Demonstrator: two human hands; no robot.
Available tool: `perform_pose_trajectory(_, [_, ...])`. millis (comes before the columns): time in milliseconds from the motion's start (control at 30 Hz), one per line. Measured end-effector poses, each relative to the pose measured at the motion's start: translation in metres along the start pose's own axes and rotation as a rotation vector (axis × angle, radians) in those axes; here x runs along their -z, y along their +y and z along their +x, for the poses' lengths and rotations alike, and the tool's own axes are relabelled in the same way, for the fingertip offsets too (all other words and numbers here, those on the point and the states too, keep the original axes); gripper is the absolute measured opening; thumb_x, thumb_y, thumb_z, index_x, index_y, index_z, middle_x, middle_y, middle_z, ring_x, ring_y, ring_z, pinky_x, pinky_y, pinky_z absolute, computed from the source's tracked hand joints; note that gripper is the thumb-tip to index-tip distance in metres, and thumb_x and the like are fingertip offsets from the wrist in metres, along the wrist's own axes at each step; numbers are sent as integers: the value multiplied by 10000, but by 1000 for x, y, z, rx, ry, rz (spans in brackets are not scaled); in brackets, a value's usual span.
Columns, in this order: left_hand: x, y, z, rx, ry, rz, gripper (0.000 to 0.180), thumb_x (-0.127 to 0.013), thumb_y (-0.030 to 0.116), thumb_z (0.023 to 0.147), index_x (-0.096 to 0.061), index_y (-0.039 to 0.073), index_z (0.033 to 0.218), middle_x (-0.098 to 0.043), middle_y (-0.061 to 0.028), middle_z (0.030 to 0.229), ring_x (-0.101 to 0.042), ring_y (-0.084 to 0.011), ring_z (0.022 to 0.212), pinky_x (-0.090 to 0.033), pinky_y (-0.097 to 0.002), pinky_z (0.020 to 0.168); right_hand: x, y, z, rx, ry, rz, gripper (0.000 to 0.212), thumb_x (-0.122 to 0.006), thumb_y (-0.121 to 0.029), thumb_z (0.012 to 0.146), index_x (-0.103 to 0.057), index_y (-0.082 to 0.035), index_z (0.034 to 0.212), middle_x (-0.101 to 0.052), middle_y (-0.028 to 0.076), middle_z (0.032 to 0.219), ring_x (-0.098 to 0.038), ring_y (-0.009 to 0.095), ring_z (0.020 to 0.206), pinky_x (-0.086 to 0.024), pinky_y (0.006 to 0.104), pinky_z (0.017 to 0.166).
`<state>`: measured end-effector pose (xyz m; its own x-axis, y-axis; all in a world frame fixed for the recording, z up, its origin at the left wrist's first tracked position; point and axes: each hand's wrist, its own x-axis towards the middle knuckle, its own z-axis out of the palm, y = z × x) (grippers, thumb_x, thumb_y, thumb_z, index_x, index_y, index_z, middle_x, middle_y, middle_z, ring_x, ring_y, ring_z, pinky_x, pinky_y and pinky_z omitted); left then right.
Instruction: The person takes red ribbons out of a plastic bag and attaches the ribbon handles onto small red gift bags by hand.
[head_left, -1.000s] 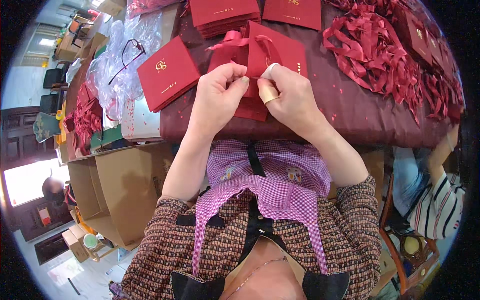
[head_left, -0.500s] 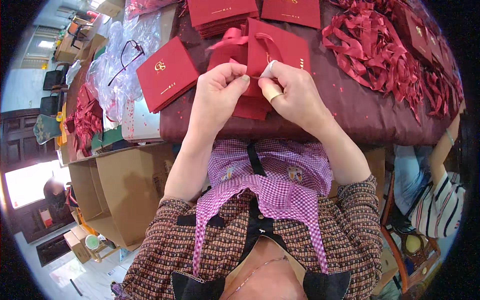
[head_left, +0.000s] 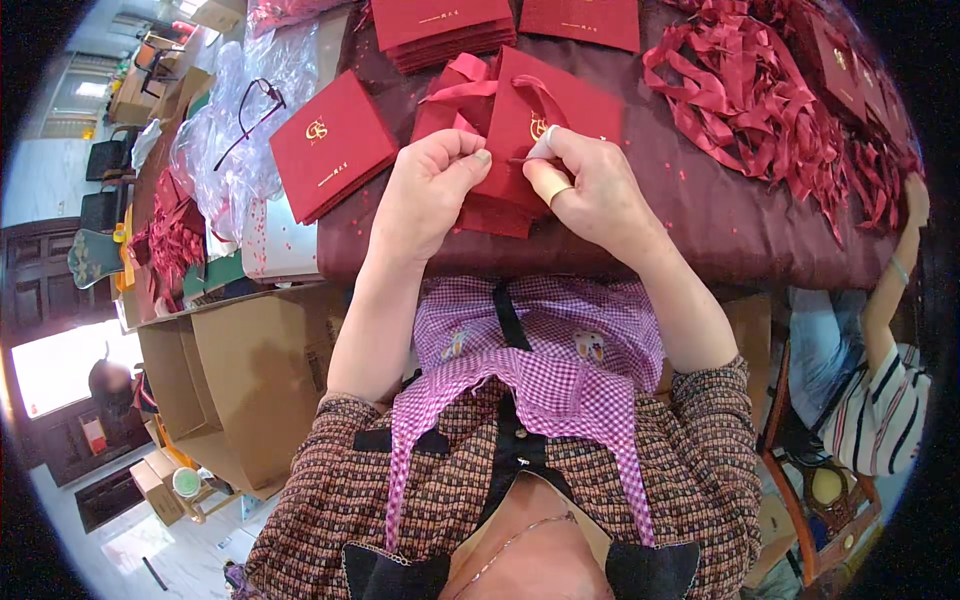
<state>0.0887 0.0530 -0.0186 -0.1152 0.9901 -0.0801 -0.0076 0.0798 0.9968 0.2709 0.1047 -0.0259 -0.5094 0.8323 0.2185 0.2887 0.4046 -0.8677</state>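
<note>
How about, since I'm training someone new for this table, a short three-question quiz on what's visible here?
1. Which one has a yellowish wrap on its thumb: the left hand or the right hand?
2. True or false: a ribbon handle shows on the bag nearest the right hand.
3. What lies on the clear plastic?
A) a stapler
B) glasses
C) a cup

Key:
1. The right hand.
2. True.
3. B.
</note>
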Motion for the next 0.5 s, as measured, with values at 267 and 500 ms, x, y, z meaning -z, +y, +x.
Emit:
perform_pose_trajectory(267, [-4,1,-3,0,7,-12,109,-591,36,881,-635,-47,938,-604,24,780,-512,-25,696,-414,-186,606,-2,0,1,24,29,49,120,-606,-112,809,-595,7,796,-621,181,695,-638,315,655,-484,392,597])
perform_pose_trajectory(500, [-6,2,-5,-44,-11,35,115,-580,8,874,-637,-49,956,-605,21,781,-512,-27,696,-417,-188,607,-6,0,3,143,74,-45,108,-599,-95,791,-552,-7,748,-598,166,664,-611,340,625,-469,422,569])
